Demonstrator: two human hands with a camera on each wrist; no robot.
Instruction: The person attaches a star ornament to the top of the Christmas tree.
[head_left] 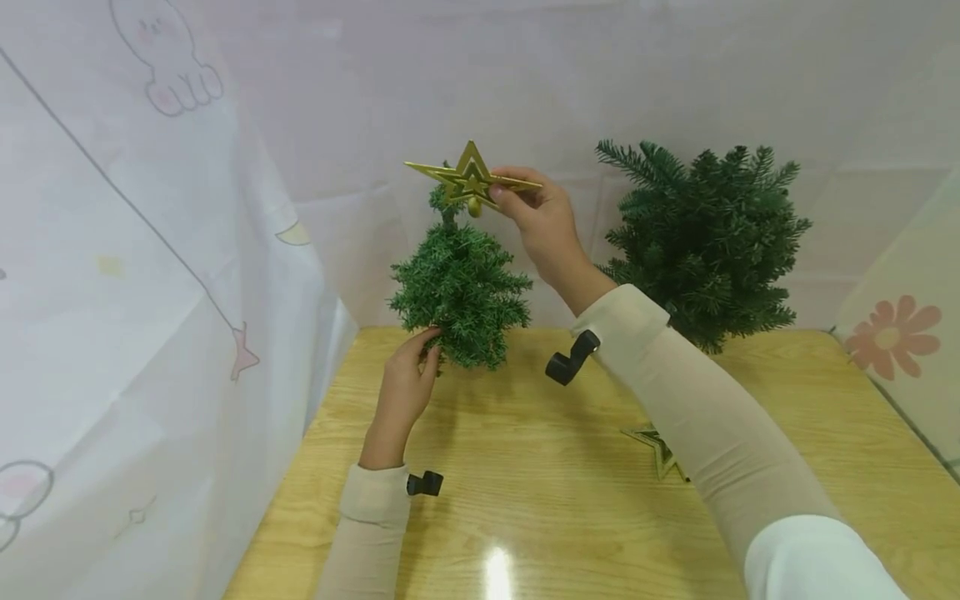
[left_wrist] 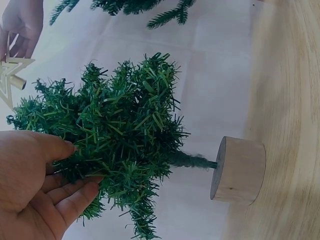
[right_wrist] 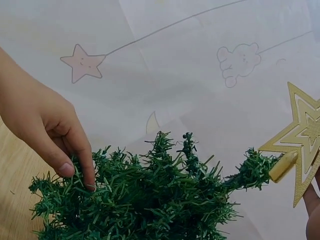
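A small green artificial Christmas tree [head_left: 461,287] stands upright on a round wooden base [left_wrist: 239,171]. My left hand [head_left: 408,379] pinches its lower branches on the left side between thumb and fingers. By one point, my right hand [head_left: 543,221] holds a gold star tree topper [head_left: 471,173] close to the tree's tip. The topper's short gold socket [right_wrist: 283,167] is beside the top twig [right_wrist: 252,170] in the right wrist view; whether they touch, I cannot tell. Only part of the right hand shows in that view.
A larger, darker green tree [head_left: 708,242] stands at the back right. Another gold star [head_left: 660,450] lies on the wooden table [head_left: 510,475], partly hidden by the right forearm. Printed cloth [head_left: 337,100] hangs behind and at the sides.
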